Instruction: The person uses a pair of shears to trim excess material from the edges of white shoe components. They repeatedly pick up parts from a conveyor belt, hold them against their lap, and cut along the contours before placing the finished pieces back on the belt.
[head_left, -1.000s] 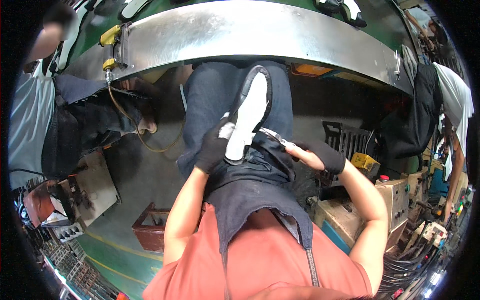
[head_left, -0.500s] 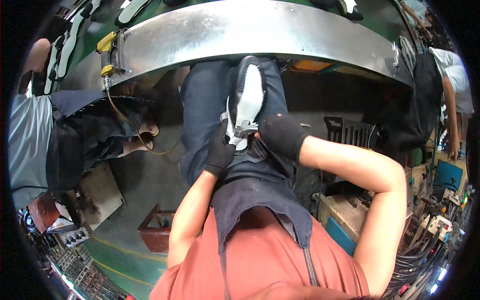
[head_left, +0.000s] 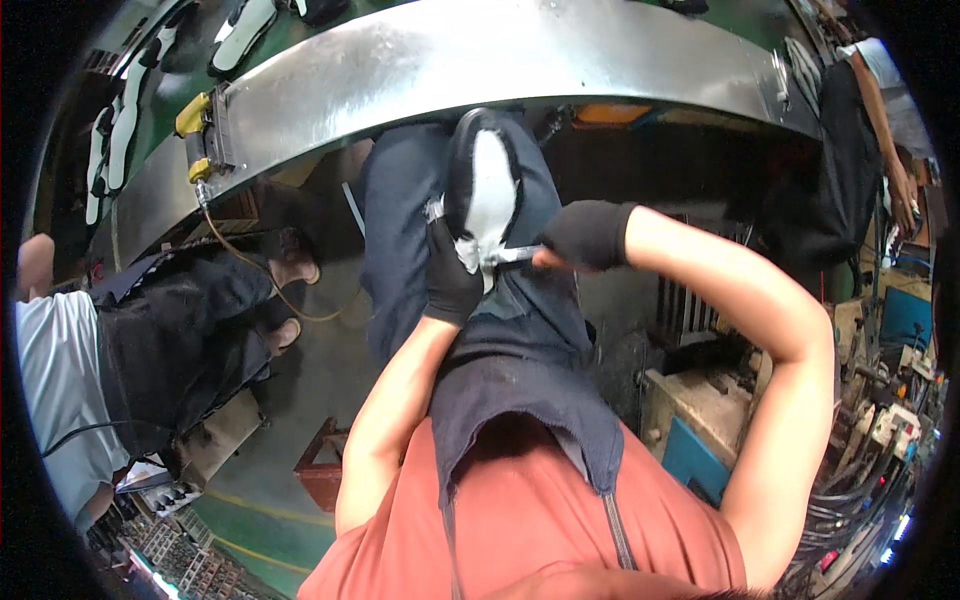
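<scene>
A shoe workshop: a shoe (head_left: pixel 491 180) is in a worker's lap (head_left: pixel 400 235) at the metal desk (head_left: pixel 480 60), more shoes (head_left: pixel 243 38) lie beyond it, a yellow power tool (head_left: pixel 194 118) with a hose (head_left: pixel 240 258) rests on its left end, and cabled machinery (head_left: pixel 893 428) stands on its near side, rightward.

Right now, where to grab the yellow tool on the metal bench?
Probably by its dark grip, from the left: it sits between two yellow ends, a dark bar flanks its right, and the hose leaves the near end.
</scene>
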